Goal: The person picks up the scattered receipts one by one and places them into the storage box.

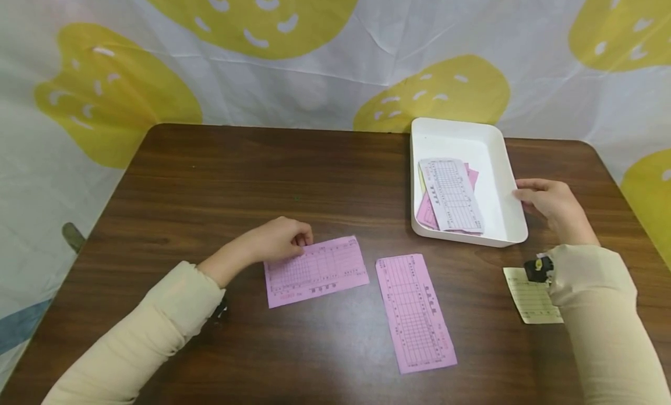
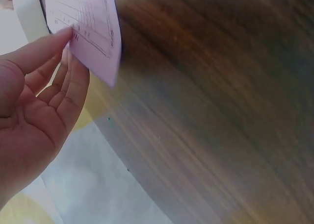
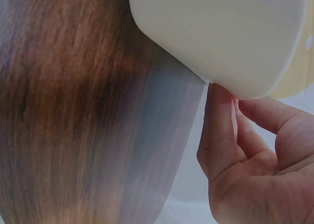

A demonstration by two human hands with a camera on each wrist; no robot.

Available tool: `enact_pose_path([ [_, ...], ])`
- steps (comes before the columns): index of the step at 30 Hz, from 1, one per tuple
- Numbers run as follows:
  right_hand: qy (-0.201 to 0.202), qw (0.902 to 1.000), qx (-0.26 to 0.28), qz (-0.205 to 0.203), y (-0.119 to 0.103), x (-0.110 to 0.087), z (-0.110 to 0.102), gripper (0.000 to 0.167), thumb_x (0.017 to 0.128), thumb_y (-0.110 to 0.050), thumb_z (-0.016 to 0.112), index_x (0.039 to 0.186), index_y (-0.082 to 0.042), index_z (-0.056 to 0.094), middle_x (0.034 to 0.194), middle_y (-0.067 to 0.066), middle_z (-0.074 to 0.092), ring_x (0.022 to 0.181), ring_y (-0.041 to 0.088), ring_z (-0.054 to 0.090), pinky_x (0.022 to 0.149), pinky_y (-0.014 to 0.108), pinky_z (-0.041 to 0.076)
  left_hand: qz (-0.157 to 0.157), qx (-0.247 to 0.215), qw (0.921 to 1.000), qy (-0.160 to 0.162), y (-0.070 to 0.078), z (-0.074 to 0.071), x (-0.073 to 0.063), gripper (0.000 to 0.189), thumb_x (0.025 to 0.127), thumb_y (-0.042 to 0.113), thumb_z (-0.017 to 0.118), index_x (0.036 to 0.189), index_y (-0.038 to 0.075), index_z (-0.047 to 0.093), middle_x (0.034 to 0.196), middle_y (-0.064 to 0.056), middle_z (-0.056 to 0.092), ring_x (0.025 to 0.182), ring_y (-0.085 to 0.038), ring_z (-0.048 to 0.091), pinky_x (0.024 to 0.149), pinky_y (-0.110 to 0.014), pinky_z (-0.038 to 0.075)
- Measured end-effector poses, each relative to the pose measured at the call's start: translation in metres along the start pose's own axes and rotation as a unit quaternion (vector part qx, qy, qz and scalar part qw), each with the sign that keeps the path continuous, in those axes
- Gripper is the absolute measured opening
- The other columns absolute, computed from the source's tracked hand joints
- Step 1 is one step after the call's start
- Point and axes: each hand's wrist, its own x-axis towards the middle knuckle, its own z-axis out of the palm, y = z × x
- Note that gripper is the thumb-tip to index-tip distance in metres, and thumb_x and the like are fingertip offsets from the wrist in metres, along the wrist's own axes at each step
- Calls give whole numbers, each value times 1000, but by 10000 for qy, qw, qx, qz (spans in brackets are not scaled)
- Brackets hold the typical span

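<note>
My left hand (image 1: 280,240) pinches the upper edge of a pink printed form slip (image 1: 327,268) between thumb and fingers. In the left wrist view that slip (image 2: 95,35) is tilted up from the wooden surface. At the right, my right hand (image 1: 553,201) holds the right side of a shallow white tray (image 1: 495,172). The right wrist view shows thumb and fingertips at the edge of the tray (image 3: 221,37). Inside the tray, a white form slip (image 1: 453,198) lies over pink and yellow-green ones. A second pink slip (image 1: 416,312) lies on the table between the hands.
A yellow-green slip (image 1: 529,297) lies partly under the right wrist and its camera (image 1: 538,269). The dark wooden table (image 1: 272,178) reaches back to a white cloth with yellow shapes (image 1: 320,84).
</note>
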Motion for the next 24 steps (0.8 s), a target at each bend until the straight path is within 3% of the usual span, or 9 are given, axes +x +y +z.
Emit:
enact_pose_path([
  [3, -7, 10000, 32, 30, 0, 1, 0, 65, 95, -40, 52, 143, 0, 37, 104, -18, 49, 74, -16, 48, 69, 8, 46, -45, -84, 9999, 85, -2, -3, -1, 9, 87, 2, 61, 94, 5, 67, 86, -7, 65, 81, -15, 58, 74, -26, 50],
  [7, 24, 9998, 178, -85, 0, 2, 1, 60, 95, -33, 53, 140, 4, 38, 86, -28, 47, 74, -15, 49, 68, 7, 49, -35, -345, 9993, 128, -6, -8, -2, 10, 87, 3, 62, 95, 4, 67, 88, -8, 67, 82, -16, 61, 76, -27, 52],
  [15, 6, 9994, 327, -113, 0, 2, 2, 53, 95, -29, 54, 136, 2, 41, 76, -34, 46, 72, -15, 50, 67, 7, 49, -92, -1398, 9899, 214, -13, -16, -3, 17, 88, 7, 64, 104, 0, 66, 97, -14, 70, 89, -19, 66, 80, -30, 55],
  [20, 70, 9994, 323, -85, 0, 4, 3, 55, 95, -27, 55, 138, 4, 40, 75, -34, 45, 71, -15, 50, 67, 7, 50, -304, -2026, 9774, 528, -13, -17, 0, 22, 89, 10, 64, 108, 0, 65, 102, -15, 69, 93, -19, 64, 80, -26, 53],
  [24, 85, 9998, 190, -23, 2, 5, 2, 61, 95, -33, 55, 141, 4, 37, 85, -28, 46, 72, -15, 49, 68, 8, 49, -583, -2689, 9582, 785, -12, -16, 2, 26, 90, 11, 63, 112, -1, 62, 104, -16, 67, 92, -17, 61, 80, -25, 52],
])
